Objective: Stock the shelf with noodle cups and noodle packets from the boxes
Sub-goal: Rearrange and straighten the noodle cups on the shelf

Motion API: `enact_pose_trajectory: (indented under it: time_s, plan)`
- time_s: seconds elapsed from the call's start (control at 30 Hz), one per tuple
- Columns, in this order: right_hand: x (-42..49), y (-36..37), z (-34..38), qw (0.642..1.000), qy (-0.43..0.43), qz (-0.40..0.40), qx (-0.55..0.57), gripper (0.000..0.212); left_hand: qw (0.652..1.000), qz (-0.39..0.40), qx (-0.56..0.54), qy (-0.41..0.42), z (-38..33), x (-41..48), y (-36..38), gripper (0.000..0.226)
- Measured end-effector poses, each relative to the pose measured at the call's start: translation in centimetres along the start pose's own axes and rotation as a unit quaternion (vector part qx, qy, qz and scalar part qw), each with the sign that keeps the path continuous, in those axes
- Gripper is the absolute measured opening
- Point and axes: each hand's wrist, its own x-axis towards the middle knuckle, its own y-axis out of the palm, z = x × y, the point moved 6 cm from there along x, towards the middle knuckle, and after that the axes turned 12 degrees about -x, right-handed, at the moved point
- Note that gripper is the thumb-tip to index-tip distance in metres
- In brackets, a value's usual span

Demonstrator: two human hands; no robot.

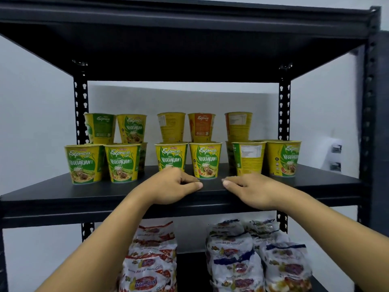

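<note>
Several yellow-and-green noodle cups (171, 158) stand in stacked rows on the black middle shelf (52, 188). Some cups in the upper tier are orange-labelled (201, 126). My left hand (174, 185) and my right hand (248, 187) hover just over the shelf's front edge, in front of the two centre cups. Both hands have loosely curled fingers and hold nothing. Thumbs point toward each other with a small gap between them. On the lower shelf lie stacks of noodle packets, red-trimmed ones (150, 258) at the left and blue-trimmed ones (235, 256) at the right.
The black metal rack has perforated uprights (81, 106) at the back and a dark top shelf (179, 45) overhead. A white wall lies behind. The rack's right post (369, 102) is close to the rightmost cup (284, 158).
</note>
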Motion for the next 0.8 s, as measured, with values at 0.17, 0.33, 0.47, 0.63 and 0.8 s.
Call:
enact_pose_trajectory:
  time_s: [0.17,0.33,0.47,0.63,0.8]
  plan:
    - [-0.9,0.6,-1.0,0.999,0.026,-0.032,-0.002,0.057,1.0,0.0,0.013,0.009,-0.1,-0.2,0.2,0.042]
    - [-2.0,0.7,-2.4,0.996,0.067,-0.064,-0.01,0.056,0.999,-0.001,0.026,0.032,-0.9,-0.6,0.4,0.041]
    - [-3.6,0.2,-3.3,0.993,0.097,-0.068,-0.018,0.053,0.999,0.009,0.028,0.034,-1.2,-0.6,0.5,0.042]
    - [-4.9,-0.2,-5.2,0.989,0.121,-0.072,-0.044,0.052,0.998,0.02,0.043,0.036,-2.3,0.0,0.6,0.039]
    - [-5.5,-0.8,-7.7,0.985,0.155,-0.061,-0.042,0.053,0.997,0.04,0.052,0.047,-4.1,1.6,2.2,0.041]
